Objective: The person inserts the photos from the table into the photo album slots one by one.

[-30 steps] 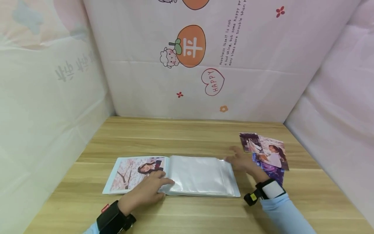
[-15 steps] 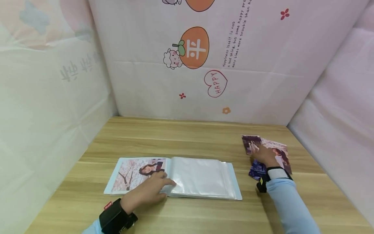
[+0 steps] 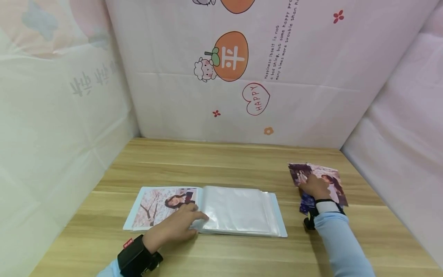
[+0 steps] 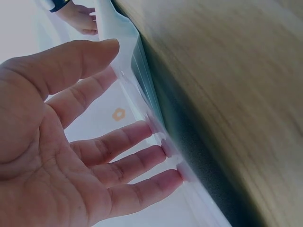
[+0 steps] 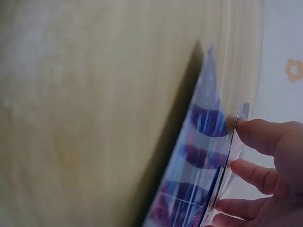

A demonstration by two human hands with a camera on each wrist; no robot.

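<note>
A photo album (image 3: 277, 215) lies spread flat on the wooden bench (image 3: 225, 163). Its left page carries a photo (image 3: 152, 204) of a person among pale pink blossom; its right page is a clear sleeve (image 3: 232, 207).

The left hand (image 3: 174, 225) rests at the album's fold, over the lower right part of the left page, with its index finger reaching onto the clear sleeve. Its grip is wide: the fingers are spread and nearly straight, and in the left wrist view several fingertips touch the clear plastic.

The right hand (image 3: 315, 187) is to the right of the album, over a small overlapping group of loose photos. Its grip is fairly wide, thumb and fingertips set apart and touching the photos. Left of that hand shows a dark photo (image 3: 295, 170) with a pale figure; behind and right of it, a blossom photo (image 3: 339, 188) of a person with long dark hair. A blue and purple photo (image 3: 305, 202) pokes out underneath, nearest the album's right edge; in the right wrist view it leans up off the bench.

Beyond the album, a white cloth (image 3: 166, 104) rises at the back, printed with an orange fruit (image 3: 230, 55) and a red heart (image 3: 256, 99) reading "HAPPY".
</note>
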